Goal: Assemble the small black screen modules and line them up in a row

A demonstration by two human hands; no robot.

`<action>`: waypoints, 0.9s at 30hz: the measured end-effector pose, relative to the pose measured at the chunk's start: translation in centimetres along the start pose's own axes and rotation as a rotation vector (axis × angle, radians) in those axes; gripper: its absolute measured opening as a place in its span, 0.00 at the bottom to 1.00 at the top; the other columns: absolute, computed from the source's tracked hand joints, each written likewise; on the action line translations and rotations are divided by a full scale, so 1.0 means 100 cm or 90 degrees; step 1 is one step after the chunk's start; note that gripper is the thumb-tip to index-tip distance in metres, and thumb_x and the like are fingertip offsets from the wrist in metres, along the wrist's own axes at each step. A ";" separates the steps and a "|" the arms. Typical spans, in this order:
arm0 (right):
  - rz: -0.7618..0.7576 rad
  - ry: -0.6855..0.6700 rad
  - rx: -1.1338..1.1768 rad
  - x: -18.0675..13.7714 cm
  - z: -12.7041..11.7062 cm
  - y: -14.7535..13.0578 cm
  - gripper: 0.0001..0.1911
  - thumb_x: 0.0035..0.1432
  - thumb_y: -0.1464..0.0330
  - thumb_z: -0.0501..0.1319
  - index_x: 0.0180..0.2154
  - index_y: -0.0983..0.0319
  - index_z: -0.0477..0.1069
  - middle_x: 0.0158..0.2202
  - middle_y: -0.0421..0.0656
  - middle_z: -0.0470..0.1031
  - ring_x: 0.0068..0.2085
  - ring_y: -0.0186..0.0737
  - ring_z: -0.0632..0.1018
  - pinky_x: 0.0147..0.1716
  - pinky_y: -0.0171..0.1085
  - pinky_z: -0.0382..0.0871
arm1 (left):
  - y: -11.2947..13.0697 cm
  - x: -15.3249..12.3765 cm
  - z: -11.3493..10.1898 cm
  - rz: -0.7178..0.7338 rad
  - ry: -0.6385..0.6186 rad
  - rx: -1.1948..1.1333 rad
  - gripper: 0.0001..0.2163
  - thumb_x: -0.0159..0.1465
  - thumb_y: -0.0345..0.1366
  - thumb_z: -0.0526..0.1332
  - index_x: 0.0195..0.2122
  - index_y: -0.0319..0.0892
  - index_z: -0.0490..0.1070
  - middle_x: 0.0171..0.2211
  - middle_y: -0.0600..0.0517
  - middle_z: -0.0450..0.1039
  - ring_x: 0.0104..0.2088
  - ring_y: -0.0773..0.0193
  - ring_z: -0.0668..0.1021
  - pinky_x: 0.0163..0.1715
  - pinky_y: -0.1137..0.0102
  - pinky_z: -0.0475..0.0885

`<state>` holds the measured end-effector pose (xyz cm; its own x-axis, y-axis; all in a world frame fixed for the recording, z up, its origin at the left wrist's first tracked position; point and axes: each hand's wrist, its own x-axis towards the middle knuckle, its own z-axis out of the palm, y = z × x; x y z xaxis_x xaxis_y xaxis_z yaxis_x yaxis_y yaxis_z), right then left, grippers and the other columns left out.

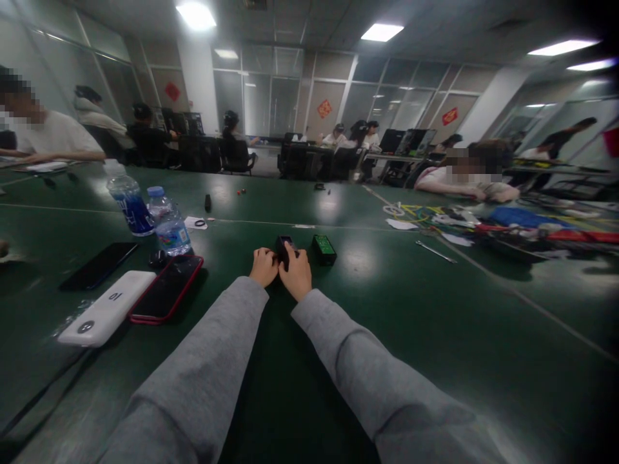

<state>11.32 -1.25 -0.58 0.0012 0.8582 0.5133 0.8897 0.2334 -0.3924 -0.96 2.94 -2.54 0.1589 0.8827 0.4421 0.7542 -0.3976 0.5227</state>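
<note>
Straight ahead on the green table, both hands meet at a small black box (pixel 284 241). My left hand (pixel 264 267) is closed against the box's near left side, fingers curled, their tips partly hidden. My right hand (pixel 297 276) grips the box from the right and near side, one finger lying along its top. Just right of it sits a black case with a green circuit board (pixel 324 247) facing up, apart from both hands.
To the left are two water bottles (pixel 169 225), a white power bank (pixel 109 308), a red-edged phone (pixel 169 290) and a dark phone (pixel 100 265). A wrench (pixel 435 252) and tangled cables (pixel 435 216) lie right. People sit around the room.
</note>
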 end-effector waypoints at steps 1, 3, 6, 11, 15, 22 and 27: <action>-0.001 -0.010 -0.003 0.000 0.000 0.000 0.32 0.57 0.71 0.59 0.62 0.59 0.56 0.46 0.51 0.61 0.43 0.49 0.70 0.43 0.45 0.67 | 0.000 0.000 0.000 0.000 -0.001 -0.001 0.11 0.60 0.29 0.55 0.40 0.37 0.76 0.43 0.39 0.69 0.51 0.50 0.68 0.55 0.53 0.61; 0.000 -0.014 0.008 0.000 -0.001 -0.001 0.32 0.57 0.72 0.59 0.62 0.60 0.57 0.47 0.52 0.61 0.43 0.50 0.70 0.43 0.44 0.67 | 0.000 -0.001 0.000 -0.006 0.006 -0.006 0.12 0.60 0.28 0.55 0.41 0.37 0.75 0.44 0.39 0.70 0.51 0.50 0.68 0.54 0.53 0.62; 0.006 0.048 0.047 0.001 -0.007 -0.004 0.26 0.60 0.70 0.57 0.60 0.61 0.59 0.49 0.52 0.62 0.48 0.50 0.68 0.46 0.43 0.66 | 0.002 -0.001 -0.002 -0.050 0.056 -0.039 0.15 0.61 0.28 0.54 0.47 0.36 0.73 0.46 0.38 0.70 0.51 0.50 0.70 0.55 0.54 0.62; -0.018 0.170 0.046 0.001 -0.023 -0.009 0.23 0.67 0.65 0.50 0.62 0.58 0.57 0.56 0.51 0.60 0.57 0.50 0.63 0.53 0.47 0.57 | 0.005 0.001 -0.011 -0.161 0.160 -0.218 0.15 0.66 0.35 0.50 0.51 0.39 0.69 0.51 0.41 0.69 0.55 0.55 0.70 0.58 0.59 0.61; -0.086 0.116 0.016 0.000 -0.025 -0.020 0.22 0.67 0.65 0.51 0.62 0.57 0.58 0.58 0.50 0.60 0.57 0.50 0.62 0.54 0.49 0.53 | 0.006 0.002 -0.016 -0.191 0.219 -0.379 0.21 0.68 0.45 0.50 0.58 0.42 0.60 0.54 0.43 0.67 0.53 0.59 0.72 0.54 0.62 0.66; -0.203 0.011 -0.049 0.004 -0.008 -0.037 0.20 0.65 0.66 0.54 0.58 0.60 0.62 0.52 0.53 0.67 0.58 0.53 0.61 0.57 0.53 0.46 | -0.002 0.004 -0.018 -0.153 0.306 -0.337 0.16 0.65 0.39 0.55 0.53 0.42 0.67 0.55 0.44 0.67 0.57 0.59 0.69 0.59 0.63 0.61; -0.239 -0.024 -0.034 0.001 0.000 -0.034 0.23 0.61 0.72 0.55 0.58 0.66 0.62 0.52 0.56 0.68 0.63 0.55 0.55 0.60 0.56 0.38 | -0.004 0.005 -0.020 -0.119 0.229 -0.298 0.13 0.66 0.36 0.52 0.48 0.43 0.72 0.54 0.47 0.70 0.58 0.60 0.67 0.62 0.59 0.56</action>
<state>8.29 -2.00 0.79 -0.3457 0.7340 0.5846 0.8475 0.5117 -0.1412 -2.44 3.06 -1.01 -0.2352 0.8406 0.4878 0.3759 -0.3842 0.8433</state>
